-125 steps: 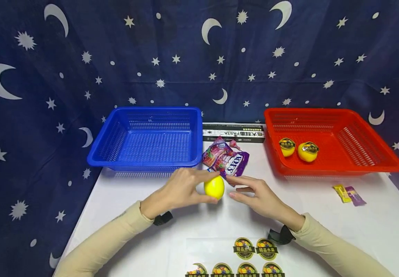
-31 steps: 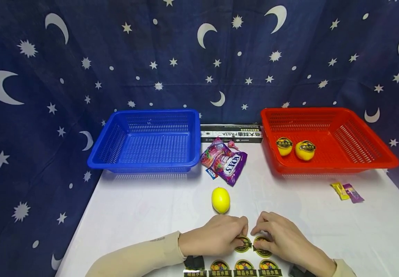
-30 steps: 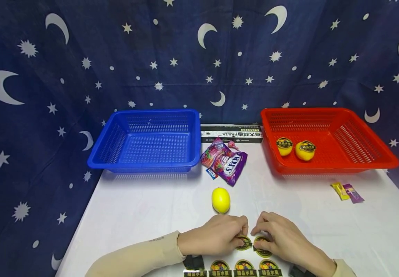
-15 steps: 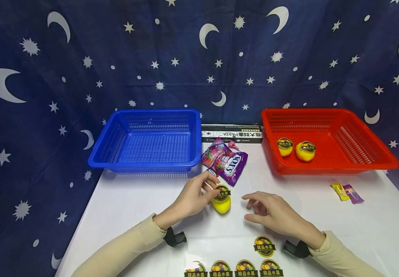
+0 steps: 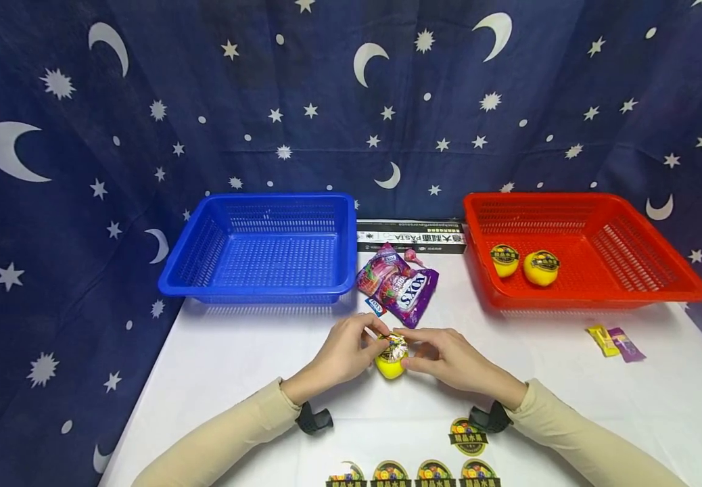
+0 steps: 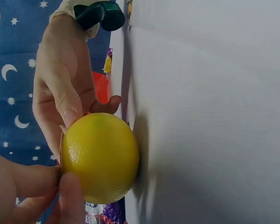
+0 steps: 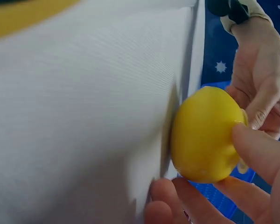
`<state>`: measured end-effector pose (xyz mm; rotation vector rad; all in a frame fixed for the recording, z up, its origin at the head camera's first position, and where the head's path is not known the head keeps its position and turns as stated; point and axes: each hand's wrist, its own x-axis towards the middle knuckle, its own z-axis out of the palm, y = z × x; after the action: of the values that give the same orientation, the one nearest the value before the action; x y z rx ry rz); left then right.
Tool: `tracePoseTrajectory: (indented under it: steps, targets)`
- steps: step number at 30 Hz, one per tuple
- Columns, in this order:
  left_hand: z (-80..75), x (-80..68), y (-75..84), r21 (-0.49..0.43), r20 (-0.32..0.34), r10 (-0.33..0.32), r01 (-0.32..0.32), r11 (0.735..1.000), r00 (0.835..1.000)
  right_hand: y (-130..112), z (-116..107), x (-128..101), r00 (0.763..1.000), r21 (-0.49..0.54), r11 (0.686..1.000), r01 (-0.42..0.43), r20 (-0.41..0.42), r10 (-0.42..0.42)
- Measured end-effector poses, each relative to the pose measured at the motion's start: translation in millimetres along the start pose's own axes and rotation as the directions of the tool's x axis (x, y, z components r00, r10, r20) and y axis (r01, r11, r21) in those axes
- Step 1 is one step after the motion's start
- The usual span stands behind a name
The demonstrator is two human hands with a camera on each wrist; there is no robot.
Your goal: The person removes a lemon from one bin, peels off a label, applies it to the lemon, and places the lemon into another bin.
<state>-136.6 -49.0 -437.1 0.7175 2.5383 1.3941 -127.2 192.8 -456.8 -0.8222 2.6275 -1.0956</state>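
Note:
A yellow lemon (image 5: 390,370) rests on the white table between the two hands, a round black-and-gold fruit sticker (image 5: 397,347) on its top, shiny with glare. My left hand (image 5: 340,353) pinches the sticker's left edge against the fruit. From the other side, the thumb and fingers of my right hand (image 5: 453,358) curl round the lemon. The left wrist view shows the lemon (image 6: 102,158) large, with the sticker edge-on at its left side. In the right wrist view, the right thumb presses the lemon (image 7: 205,135) and fingers lie beneath it.
A sticker sheet (image 5: 400,439) with several stickers lies in front. Behind stand a blue basket (image 5: 253,294) and a red basket (image 5: 594,297) holding two stickered lemons. Between them are a purple candy bag (image 5: 400,284), a lollipop (image 5: 410,256) and a pasta box (image 5: 412,237). Two small candies (image 5: 615,343) lie right.
The left hand set the lemon down, then both hands went to the sheet. One sticker came off it and is now on the lemon. The right hand has moved left onto the lemon.

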Motion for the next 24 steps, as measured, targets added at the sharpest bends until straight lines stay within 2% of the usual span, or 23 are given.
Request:
tracePoseTrajectory:
  steps: [6,8,11,14,16,20,24]
  targets:
    - [1.7,-2.6,-2.9,0.108,-0.035,0.086,-0.082,0.991,0.996,-1.9,-2.8,0.3,0.999,0.016,1.0,0.008,0.041,-0.008]
    - [3.3,-3.3,-3.9,0.135,-0.051,0.115,-0.107,0.985,0.992,-3.3,-3.3,-0.9,1.0,0.016,1.0,0.016,0.009,-0.016]
    - [5.2,-4.3,-3.5,0.158,-0.065,0.135,-0.123,0.98,0.989,-7.8,-2.8,-1.8,0.996,0.02,0.999,0.036,-0.087,-0.034]
    - [6.3,-5.2,-1.9,0.176,-0.074,0.137,-0.123,0.977,0.988,-13.3,0.5,-0.5,0.98,0.004,0.998,0.061,-0.192,-0.059]
    - [6.6,-5.3,-1.3,0.181,-0.078,0.138,-0.122,0.976,0.987,-16.6,3.8,0.9,0.971,-0.018,0.998,0.053,-0.231,-0.056]
    - [4.9,-5.7,-4.2,0.175,-0.076,0.122,-0.107,0.979,0.99,-19.7,8.4,1.2,0.962,-0.045,0.999,0.025,-0.271,-0.037]
    - [2.9,-7.1,-9.5,0.137,-0.07,0.093,-0.083,0.987,0.993,-19.0,9.3,0.4,0.959,-0.011,1.0,0.012,-0.284,-0.015]
